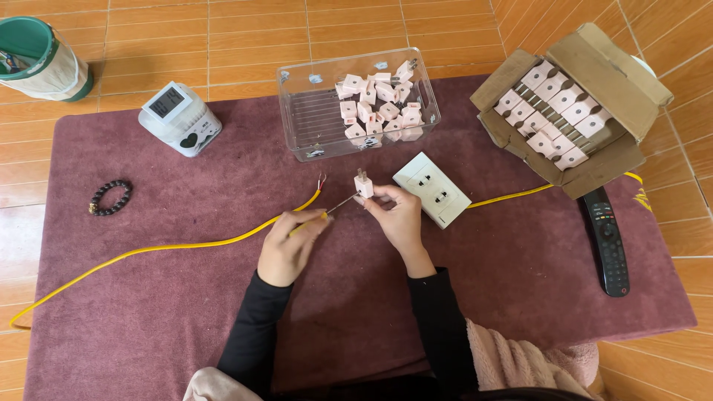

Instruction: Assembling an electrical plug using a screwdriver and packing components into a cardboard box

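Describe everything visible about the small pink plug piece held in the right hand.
The small pink plug piece is a blocky, pale pink part that looks like plastic, with short metal prongs sticking up from its top. The right hand pinches it from below and the side, holding it upright above the maroon mat. The thin metal tip of a yellow-handled screwdriver, held by the left hand, meets its lower left side.

On the mat [148, 327] the two hands met near the centre, the left hand [288, 245] left of the right hand [397, 215]. The plug adapter [363, 183] sat at the right fingertips, the screwdriver [334, 206] between the hands. The socket plate [431, 188] lay just right, the bin [297, 111] behind, the carton [631, 82] far right, the remote [607, 241] before it, the timer [180, 119] and bracelet [111, 197] left
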